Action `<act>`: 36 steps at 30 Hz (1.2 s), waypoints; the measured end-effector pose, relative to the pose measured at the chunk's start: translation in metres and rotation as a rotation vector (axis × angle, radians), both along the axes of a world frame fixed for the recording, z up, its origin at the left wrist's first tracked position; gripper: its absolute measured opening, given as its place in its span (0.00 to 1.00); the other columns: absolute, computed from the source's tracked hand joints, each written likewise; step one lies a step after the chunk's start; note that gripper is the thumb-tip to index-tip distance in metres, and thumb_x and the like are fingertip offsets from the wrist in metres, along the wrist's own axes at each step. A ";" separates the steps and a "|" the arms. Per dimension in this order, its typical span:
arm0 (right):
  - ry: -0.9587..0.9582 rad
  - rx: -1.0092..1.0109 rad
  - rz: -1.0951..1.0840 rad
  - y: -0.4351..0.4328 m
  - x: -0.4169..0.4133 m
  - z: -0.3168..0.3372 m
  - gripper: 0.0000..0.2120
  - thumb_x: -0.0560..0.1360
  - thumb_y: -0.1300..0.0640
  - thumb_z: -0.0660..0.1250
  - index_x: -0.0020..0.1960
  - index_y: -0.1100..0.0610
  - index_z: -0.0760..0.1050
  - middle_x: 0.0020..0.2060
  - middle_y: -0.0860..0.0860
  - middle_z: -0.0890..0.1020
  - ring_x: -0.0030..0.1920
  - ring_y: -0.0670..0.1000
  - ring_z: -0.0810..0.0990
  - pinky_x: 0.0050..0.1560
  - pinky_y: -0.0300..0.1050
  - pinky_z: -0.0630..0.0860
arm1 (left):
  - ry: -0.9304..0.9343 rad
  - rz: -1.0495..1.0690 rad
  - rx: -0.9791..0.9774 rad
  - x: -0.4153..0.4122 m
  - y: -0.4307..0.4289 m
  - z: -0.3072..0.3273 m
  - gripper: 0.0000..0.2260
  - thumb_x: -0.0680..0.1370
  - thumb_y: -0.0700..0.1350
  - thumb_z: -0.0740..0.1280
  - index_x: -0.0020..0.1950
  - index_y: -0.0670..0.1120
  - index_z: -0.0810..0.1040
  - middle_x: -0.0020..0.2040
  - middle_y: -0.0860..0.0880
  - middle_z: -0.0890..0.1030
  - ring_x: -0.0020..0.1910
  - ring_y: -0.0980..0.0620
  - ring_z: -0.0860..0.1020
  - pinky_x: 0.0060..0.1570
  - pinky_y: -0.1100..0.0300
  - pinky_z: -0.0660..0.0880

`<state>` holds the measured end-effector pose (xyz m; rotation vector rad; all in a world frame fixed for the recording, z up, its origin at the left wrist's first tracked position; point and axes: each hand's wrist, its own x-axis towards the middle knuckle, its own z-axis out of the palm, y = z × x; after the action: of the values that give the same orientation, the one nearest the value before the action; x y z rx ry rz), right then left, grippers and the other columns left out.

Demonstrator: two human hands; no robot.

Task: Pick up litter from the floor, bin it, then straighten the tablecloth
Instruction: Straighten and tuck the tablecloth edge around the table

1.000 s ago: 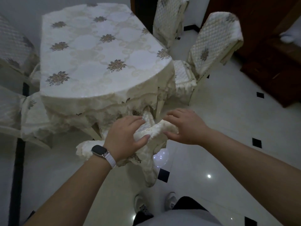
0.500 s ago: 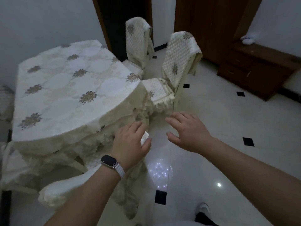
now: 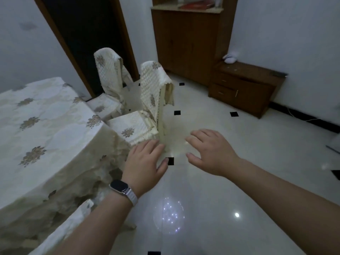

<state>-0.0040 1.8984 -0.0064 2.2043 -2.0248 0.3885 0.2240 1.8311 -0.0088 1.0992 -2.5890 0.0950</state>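
**Hands empty above the floor, tablecloth at nine o'clock**

Hands hover palm-down over the glossy white tiled floor (image 3: 211, 208), which carries small black diamond insets. The left hand (image 3: 145, 162), with a dark-faced smartwatch on a pale band (image 3: 122, 188) at the wrist, has its fingers loosely spread and grips nothing; its little-finger side sits just beside the hanging edge of the cream floral-patterned tablecloth (image 3: 46, 126), and whether it touches the cloth cannot be told. The right hand (image 3: 211, 150) is likewise spread and empty, apart from the left, at about one o'clock from it.

The tablecloth covers the bench at nine o'clock, its top lying fairly smooth and its skirt falling in rumpled folds towards seven o'clock. At twelve o'clock from the left hand stands a chair in a quilted cream cover (image 3: 147, 107), drawn up beside the bench, with a second covered chair (image 3: 108, 78) behind it at eleven o'clock. A low brown wooden cabinet (image 3: 244, 91) sits against the wall at two o'clock, beside a taller wooden cupboard (image 3: 185, 39). No litter can be made out on the floor.
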 end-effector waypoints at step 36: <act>0.018 0.086 -0.175 -0.405 -0.299 0.001 0.24 0.76 0.40 0.57 0.67 0.52 0.73 0.64 0.51 0.75 0.64 0.53 0.71 0.65 0.49 0.64 | 0.028 -0.201 0.036 -0.321 -0.452 -0.021 0.19 0.75 0.54 0.63 0.62 0.47 0.79 0.63 0.47 0.78 0.62 0.44 0.75 0.59 0.48 0.71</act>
<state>-0.3028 1.4936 -0.0054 2.0455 -2.2424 0.2666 -0.0968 1.3790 -0.0302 0.8396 -2.6685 -0.0145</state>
